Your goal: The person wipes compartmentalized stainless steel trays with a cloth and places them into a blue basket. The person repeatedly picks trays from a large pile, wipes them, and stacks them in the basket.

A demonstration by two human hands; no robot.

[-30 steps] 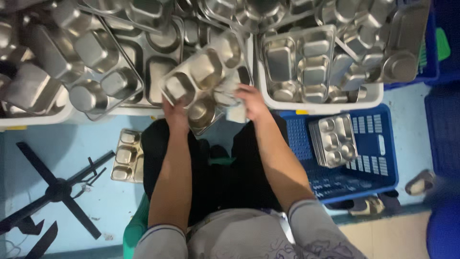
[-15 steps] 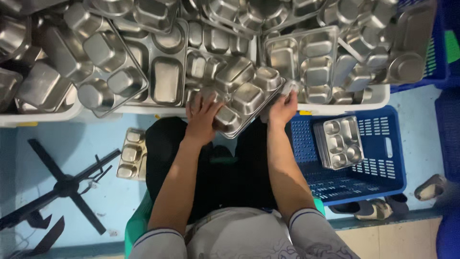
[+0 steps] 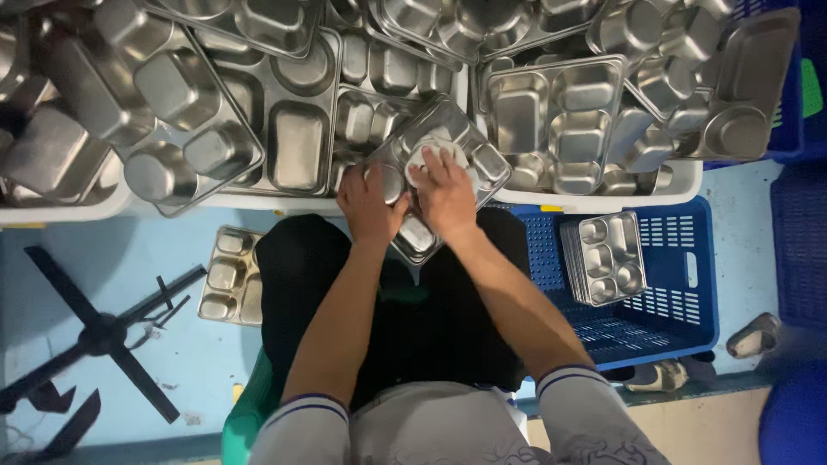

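Both hands (image 3: pixel 409 198) now closer together on steel tray (image 3: pixel 439 164), seemingly tilted.

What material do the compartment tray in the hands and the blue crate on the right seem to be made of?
The compartment tray looks like stainless steel: silver-grey, with dull reflections in its pressed wells. The blue crate looks like moulded plastic: even matte colour and a perforated floor and walls. Both are judged by look only.

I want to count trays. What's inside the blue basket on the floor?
Inside the blue basket is a small stack of metal trays. How many lie under the top one is hidden.
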